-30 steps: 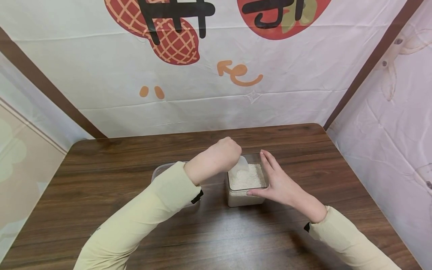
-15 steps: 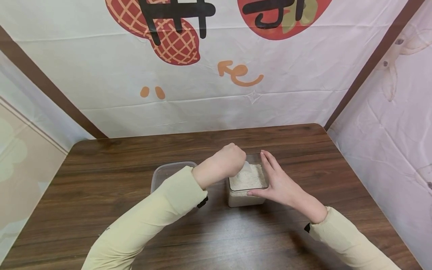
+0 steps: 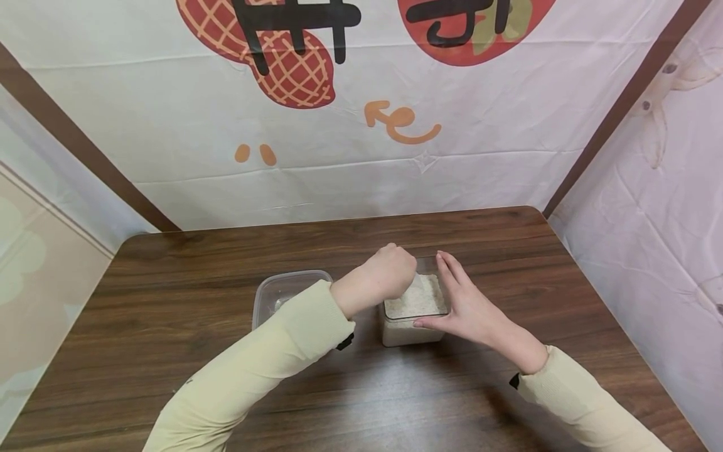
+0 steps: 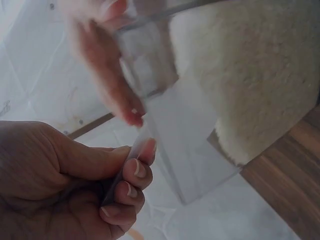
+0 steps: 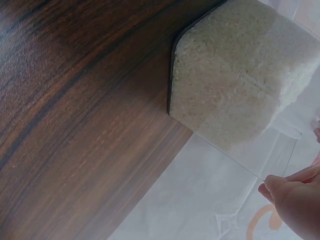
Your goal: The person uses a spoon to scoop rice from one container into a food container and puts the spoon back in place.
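A clear square container [image 3: 411, 334] filled with white rice [image 3: 420, 301] stands on the table. Over its left part, my left hand [image 3: 390, 271] grips the handle of a translucent scoop [image 4: 185, 125]. In the left wrist view its fingers curl round that handle, and the scoop's head overlaps the rice. My right hand [image 3: 469, 311] holds the container at its right side, thumb on the front wall and fingers stretched toward the back. The right wrist view shows the rice through the clear wall, with fingertips [image 5: 272, 182] at the rim.
To the left, partly under my left forearm, stands a clear plastic box [image 3: 265, 295] with rounded corners; little of its contents shows. The brown wooden table [image 3: 361, 402] reaches back to a printed white cloth wall [image 3: 339, 188].
My left hand has moved right and slightly down with the scoop, over the rice. More of the clear box at left now shows. My right hand has stayed on the container.
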Available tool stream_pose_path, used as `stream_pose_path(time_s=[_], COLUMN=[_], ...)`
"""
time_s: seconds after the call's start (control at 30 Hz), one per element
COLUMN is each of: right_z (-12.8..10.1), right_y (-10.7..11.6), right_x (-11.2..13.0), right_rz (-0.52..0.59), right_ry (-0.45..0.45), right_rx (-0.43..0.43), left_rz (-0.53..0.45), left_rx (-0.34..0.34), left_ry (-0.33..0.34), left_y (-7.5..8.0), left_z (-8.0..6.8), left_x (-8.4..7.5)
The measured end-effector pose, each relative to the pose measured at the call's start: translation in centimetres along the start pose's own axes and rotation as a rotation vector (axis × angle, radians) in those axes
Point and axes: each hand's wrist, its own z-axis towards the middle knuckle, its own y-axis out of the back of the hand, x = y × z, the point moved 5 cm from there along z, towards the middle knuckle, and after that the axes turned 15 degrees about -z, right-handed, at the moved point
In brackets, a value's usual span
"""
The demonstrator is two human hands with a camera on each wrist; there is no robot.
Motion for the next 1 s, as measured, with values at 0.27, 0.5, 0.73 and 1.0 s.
stream_pose_path(time_s=[0.27, 0.5, 0.73, 1.0], right_z=[0.02, 0.0, -0.05, -0.09], right_y=[-0.04, -0.02, -0.13, -0.1], right_x=[0.12, 0.08, 0.08, 0.0], right_rz=[0.003, 0.004, 0.003, 0.008], right_ry=[0.004, -0.002, 0.002, 0.0], right_rx=[0.0, 0.001, 0.008, -0.001], left_rz=[0.016, 0.019, 0.011, -0.004], left_rx=[-0.048, -0.059, 0.005, 0.01], left_ry=[0.003, 0.022, 0.065, 0.088], left_y=[-0.25, -0.31, -0.71, -0.71], left_z=[0.0, 0.06, 0.29, 0.3], left_x=[-0.39, -0.53, -0.78, -0.98])
